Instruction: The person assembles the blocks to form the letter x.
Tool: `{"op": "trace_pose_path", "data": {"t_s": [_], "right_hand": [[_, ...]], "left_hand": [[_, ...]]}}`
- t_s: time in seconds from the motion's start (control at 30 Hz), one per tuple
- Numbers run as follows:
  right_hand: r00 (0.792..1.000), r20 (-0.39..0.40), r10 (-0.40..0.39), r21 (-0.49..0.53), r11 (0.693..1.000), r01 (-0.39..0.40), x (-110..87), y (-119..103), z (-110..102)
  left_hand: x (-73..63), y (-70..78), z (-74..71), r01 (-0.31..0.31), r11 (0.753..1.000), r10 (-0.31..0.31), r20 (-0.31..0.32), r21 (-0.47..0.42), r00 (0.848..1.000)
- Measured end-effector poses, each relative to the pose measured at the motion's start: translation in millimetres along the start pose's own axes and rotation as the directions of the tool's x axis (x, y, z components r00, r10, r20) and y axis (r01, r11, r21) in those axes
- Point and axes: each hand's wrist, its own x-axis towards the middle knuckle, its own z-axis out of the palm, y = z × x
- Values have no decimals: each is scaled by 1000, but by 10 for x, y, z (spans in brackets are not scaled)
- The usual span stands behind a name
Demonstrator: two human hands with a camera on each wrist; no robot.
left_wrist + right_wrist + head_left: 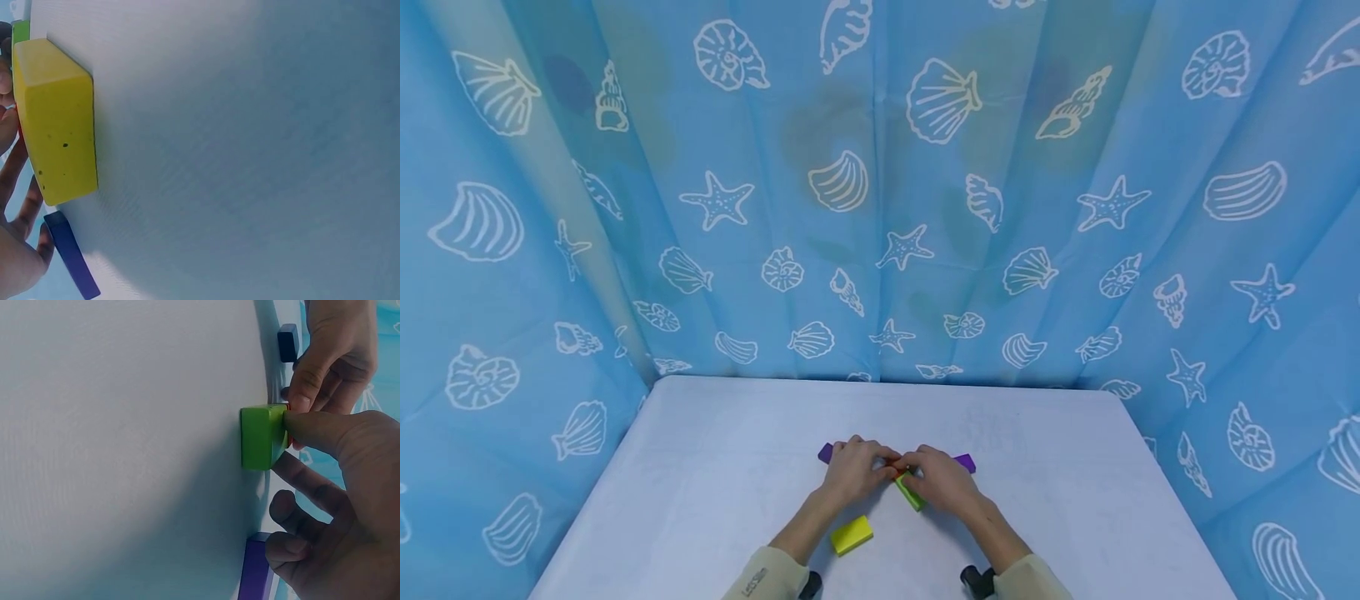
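My left hand (855, 471) and right hand (946, 479) meet over a red block (895, 471), mostly hidden by the fingers. Thumb and fingers of the left hand pinch it from the left. On the other side, the right hand holds it between thumb and index finger, the thumb overlapping the near green block (257, 439). That green block (912, 493) lies on the table, one end against the red one. Beyond the left hand a purple block (825, 452) shows, and another purple block (965, 462) sits past the right hand.
A yellow block (852, 535) lies nearer the front, by the left forearm, large in the left wrist view. White cloth covers the table (737, 433). Behind and at both sides hangs a blue curtain (880, 192) with shell prints.
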Motion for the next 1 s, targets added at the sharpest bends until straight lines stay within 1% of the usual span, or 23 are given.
{"op": "trace_pose_path", "data": {"t_s": [0.17,0.3,0.53,0.7,0.9,1.0], "right_hand": [[1000,3,-6,11,1000,6,7,3,6],[1000,11,-14,19,1000,14,21,4,-2],[999,38,-6,18,1000,5,32,-4,-33],[999,47,1,27,1000,-2,29,-15,-50],[999,49,-4,48,999,2,32,-12,-55],[999,51,-4,52,999,1,44,-3,-50]], "left_hand": [[-6,1,6,-16,1000,16,-7,11,1000],[-26,5,2,-40,998,42,-37,37,998],[-30,-5,8,-50,997,54,-82,52,995],[-51,-5,-27,-53,998,55,-94,26,994],[-114,-4,-80,-44,999,41,-100,-27,994],[-141,-9,-95,-46,998,42,-104,-40,994]]}}
